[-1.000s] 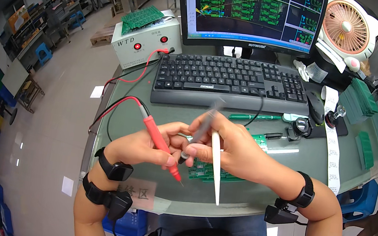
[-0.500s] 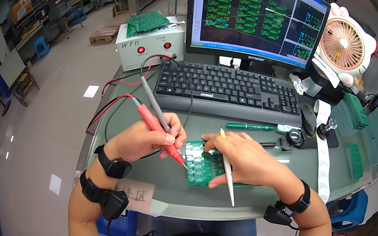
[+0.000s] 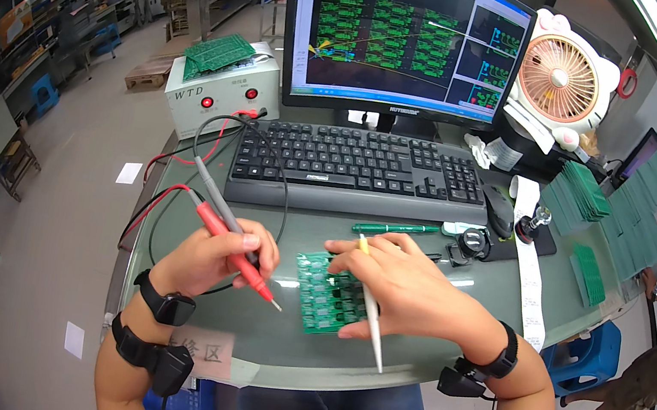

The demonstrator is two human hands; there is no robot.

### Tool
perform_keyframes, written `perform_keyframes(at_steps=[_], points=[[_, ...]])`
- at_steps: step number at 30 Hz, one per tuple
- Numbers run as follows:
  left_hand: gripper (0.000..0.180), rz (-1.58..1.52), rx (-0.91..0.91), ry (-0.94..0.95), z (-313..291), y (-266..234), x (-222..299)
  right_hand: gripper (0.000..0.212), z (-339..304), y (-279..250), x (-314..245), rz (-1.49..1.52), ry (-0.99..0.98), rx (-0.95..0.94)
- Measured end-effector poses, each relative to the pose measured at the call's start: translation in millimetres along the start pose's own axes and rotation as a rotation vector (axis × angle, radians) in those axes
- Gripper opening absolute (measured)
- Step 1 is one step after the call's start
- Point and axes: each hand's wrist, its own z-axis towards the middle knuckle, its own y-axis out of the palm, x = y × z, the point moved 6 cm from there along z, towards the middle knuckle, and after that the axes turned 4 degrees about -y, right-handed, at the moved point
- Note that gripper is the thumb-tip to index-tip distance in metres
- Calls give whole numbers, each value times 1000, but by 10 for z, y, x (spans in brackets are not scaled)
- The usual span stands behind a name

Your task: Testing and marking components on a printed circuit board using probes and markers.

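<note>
Head view shows me two arms reaching in, bent. The left hand (image 3: 229, 256), fingers curled, pinches two probes: one red test probe (image 3: 212, 220), tip just beside one green circuit board (image 3: 317, 297) before one keyboard (image 3: 361, 163), and one grey test probe (image 3: 210, 183). The right hand (image 3: 401, 291) arches palm-down over the board, holding one white pen-shaped tool (image 3: 372, 323); whether it grips the board, I cannot tell.

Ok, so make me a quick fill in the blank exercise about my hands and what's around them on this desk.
Besides a slim grey probe, the left hand holds a thicker probe coloured ____.
The right hand, with a slim white pen-shaped stick, partly covers a flat rectangular circuit board coloured ____.
The round pink-and-white fan stands to the ____ of the wide black monitor.

Missing words: red; green; right.
</note>
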Motion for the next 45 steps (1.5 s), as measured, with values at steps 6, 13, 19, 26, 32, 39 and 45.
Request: perform_keyframes(at_steps=[6,13,19,26,32,39,45], points=[[53,147,-182,53,25,151,-16,59,-121,-144,104,199,103,84],[55,163,-320,-11,18,315,-63,35,-215,134,35,1008,268,-20],[54,165,-355,-90,12,326,-138,18,-156,159,-5,806,124,17],[51,141,-348,-93,18,321,-155,14,-132,193,-30,781,58,77],[51,130,-371,-87,20,332,-161,13,-166,248,-3,799,211,76],[50,161,-363,-70,11,345,-130,15,-172,256,15,796,295,89],[50,170,-361,-61,12,344,-132,15,-167,245,-1,754,272,113]])
